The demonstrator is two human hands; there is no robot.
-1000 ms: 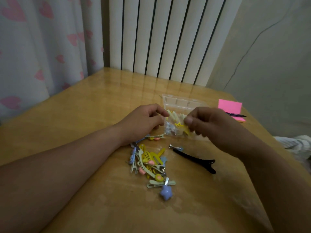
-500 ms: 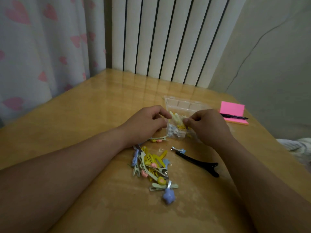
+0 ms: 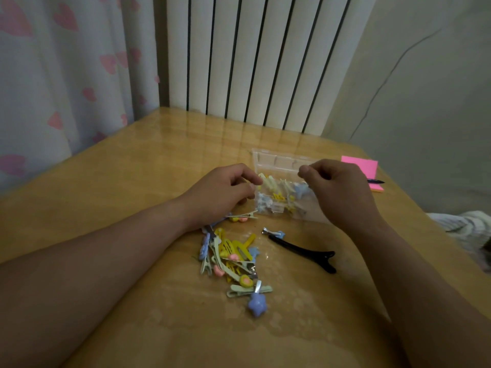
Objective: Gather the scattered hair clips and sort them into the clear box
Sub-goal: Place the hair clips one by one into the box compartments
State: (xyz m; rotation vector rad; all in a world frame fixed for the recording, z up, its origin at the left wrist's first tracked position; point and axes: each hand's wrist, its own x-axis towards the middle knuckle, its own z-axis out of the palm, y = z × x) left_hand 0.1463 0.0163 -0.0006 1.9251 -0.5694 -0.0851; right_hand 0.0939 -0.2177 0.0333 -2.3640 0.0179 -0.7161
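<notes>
On the table (image 3: 132, 181), the box (image 3: 279, 160) sits behind a pile of clips (image 3: 231, 258); a long clip (image 3: 300, 252) lies right of the pile, a notepad (image 3: 361, 166) right of the box, a pen (image 3: 375, 181) on it

Curled left hand (image 3: 225, 192) and curled right hand (image 3: 338, 191) at the clear box (image 3: 279, 160); loose hair clips (image 3: 231, 257) nearer on the table (image 3: 132, 181).

Wooden table (image 3: 132, 181), white radiator (image 3: 252, 57), heart-print curtain (image 3: 66, 70)
</notes>
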